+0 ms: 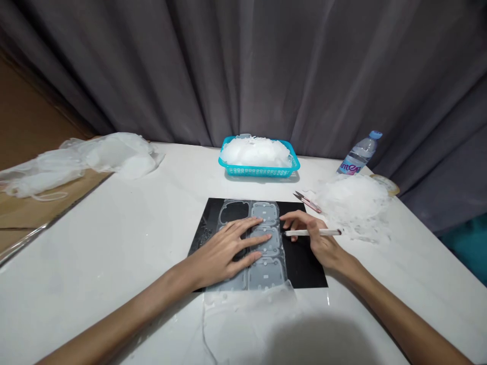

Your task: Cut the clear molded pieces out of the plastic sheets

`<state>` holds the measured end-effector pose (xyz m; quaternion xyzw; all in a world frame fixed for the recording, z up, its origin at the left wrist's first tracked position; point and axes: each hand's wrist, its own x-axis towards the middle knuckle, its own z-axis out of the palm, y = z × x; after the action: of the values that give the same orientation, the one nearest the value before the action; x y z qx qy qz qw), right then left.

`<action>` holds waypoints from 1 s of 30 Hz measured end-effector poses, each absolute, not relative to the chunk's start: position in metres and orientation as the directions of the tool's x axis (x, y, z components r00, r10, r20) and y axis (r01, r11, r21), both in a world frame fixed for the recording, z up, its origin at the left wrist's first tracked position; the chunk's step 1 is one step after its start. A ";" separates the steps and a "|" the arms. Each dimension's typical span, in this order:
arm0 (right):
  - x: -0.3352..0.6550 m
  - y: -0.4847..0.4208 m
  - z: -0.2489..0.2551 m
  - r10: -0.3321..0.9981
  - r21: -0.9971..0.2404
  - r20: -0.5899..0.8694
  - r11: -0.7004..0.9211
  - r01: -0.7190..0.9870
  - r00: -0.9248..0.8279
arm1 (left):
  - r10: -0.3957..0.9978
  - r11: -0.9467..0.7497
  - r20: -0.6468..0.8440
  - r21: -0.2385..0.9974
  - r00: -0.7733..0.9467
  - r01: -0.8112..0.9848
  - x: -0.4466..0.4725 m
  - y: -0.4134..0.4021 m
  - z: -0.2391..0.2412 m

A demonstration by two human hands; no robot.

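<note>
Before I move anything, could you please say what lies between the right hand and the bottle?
In the head view, a white heap lies between the right hand and bottle.

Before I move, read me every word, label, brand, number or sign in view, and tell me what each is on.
"anten": large purple letters on the label of the water bottle; the last letter is uncertain, and the word may start out of sight.
Clear plastic sheet: small marks, too small to read.
White pen in the right hand: no readable text.
</note>
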<state>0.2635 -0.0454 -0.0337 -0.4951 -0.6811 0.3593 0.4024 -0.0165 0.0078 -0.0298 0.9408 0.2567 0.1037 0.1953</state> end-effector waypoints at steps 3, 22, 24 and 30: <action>0.261 -0.039 -0.036 0.957 -0.905 0.191 0.259 0.337 -0.220 | 0.506 -0.777 0.058 0.464 0.860 0.426 -0.016 0.005 -0.026; 0.255 -0.029 -0.034 0.904 -0.776 0.262 0.405 0.484 -0.338 | 0.644 -0.737 0.150 0.386 0.750 0.555 0.002 0.016 -0.041; 0.255 -0.029 -0.036 0.889 -0.769 0.275 0.432 0.471 -0.366 | 0.649 -0.734 0.148 0.376 0.746 0.565 0.002 0.015 -0.041; 0.252 -0.027 -0.040 0.872 -0.747 0.288 0.463 0.476 -0.395 | 0.654 -0.732 0.142 0.367 0.743 0.574 0.001 0.015 -0.043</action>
<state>0.2523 -0.0266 -0.0396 -0.4303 -0.7836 0.2888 0.3426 0.0015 0.0149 -0.0427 0.9212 0.3333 0.1319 0.1515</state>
